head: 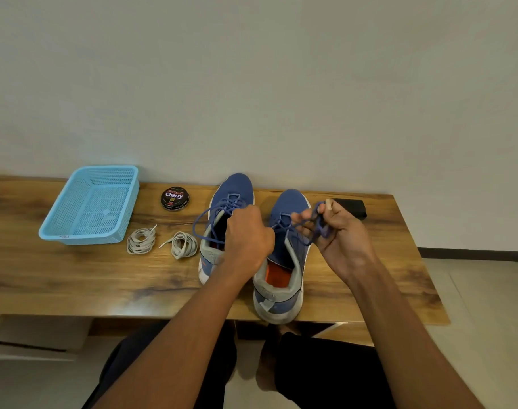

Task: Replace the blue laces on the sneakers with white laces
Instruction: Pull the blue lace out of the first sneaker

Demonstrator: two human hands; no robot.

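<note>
A: Entry, head view. I read two blue sneakers on the wooden table (369,278), toes toward the wall. The left sneaker (222,202) sits just beside the right sneaker (281,290), whose heel reaches the table's near edge; its orange insole shows.

B: The hands?

A: My right hand (337,231) has its fingers curled round a bunch of blue lace (321,227) drawn out from the right sneaker's eyelets; the lace is gathered in loops between thumb and fingers. My left hand (247,237) is clenched over the gap between the two shoes, knuckles up. A blue lace loop (200,224) from the left sneaker runs toward it, but I cannot tell whether the fingers actually grip it.

B: White laces?

A: Two coiled bundles lie on the table left of the shoes: one white lace (141,241) nearer the basket, a second white lace (183,245) just beside the left sneaker. Both untouched.

B: Any writing?

A: A round black tin (174,198) behind the bundles reads "Cherry"; smaller print is illegible. The light-blue plastic basket (74,228) carries a small sticker on its front rim, unreadable. A black block (353,206) lies behind my right hand.
</note>
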